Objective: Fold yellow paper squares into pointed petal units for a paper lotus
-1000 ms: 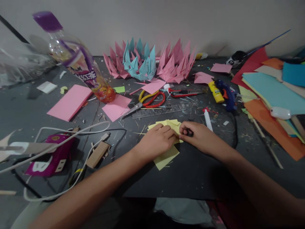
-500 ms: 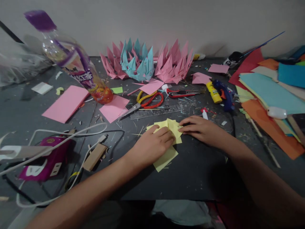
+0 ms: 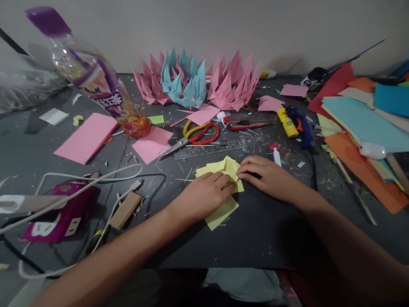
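Note:
Yellow paper (image 3: 226,165) with a raised fold lies on the dark table, over other yellow sheets. Across its left part rests my left hand (image 3: 207,192), fingers together and curled on the paper. My right hand (image 3: 260,172) pinches the right edge of the same paper between thumb and fingers. A separate yellow square (image 3: 222,213) sticks out below my left hand. What lies beneath my left fingers is hidden.
Scissors (image 3: 203,134), a clear ruler (image 3: 211,148) and a red cutter (image 3: 246,123) lie beyond my hands. Folded pink and blue paper crowns (image 3: 183,87) stand at the wall. A bottle (image 3: 105,85) and a purple power strip (image 3: 59,213) are left, coloured sheets (image 3: 367,119) right.
My left fingers have drawn closer together on the paper. The thumb and fingers of my right hand have shifted slightly at its right edge, and the raised fold looks wider.

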Action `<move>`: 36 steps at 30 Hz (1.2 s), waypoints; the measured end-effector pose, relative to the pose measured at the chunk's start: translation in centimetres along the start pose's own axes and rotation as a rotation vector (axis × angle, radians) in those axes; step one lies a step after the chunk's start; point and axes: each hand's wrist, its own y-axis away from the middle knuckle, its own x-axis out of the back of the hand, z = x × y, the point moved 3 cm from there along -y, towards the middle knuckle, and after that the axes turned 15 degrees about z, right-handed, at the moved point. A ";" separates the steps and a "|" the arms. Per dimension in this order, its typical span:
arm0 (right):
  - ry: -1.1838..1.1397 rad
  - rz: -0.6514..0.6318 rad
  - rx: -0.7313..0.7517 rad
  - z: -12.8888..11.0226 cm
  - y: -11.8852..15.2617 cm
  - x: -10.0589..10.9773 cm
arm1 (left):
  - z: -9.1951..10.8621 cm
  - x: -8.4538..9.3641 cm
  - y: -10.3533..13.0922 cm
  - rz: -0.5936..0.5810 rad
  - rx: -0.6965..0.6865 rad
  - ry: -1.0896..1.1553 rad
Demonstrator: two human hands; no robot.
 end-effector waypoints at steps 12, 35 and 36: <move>0.029 0.130 -0.186 -0.3 -0.3 -0.4 | 0.3 0.0 -0.2 -0.048 0.001 -0.033; 0.406 0.001 0.079 -3.2 2.6 -1.0 | 0.3 -0.3 0.0 0.021 0.062 0.073; 0.393 0.003 0.074 -3.1 2.5 -0.9 | 0.1 -0.3 0.1 0.047 0.103 0.101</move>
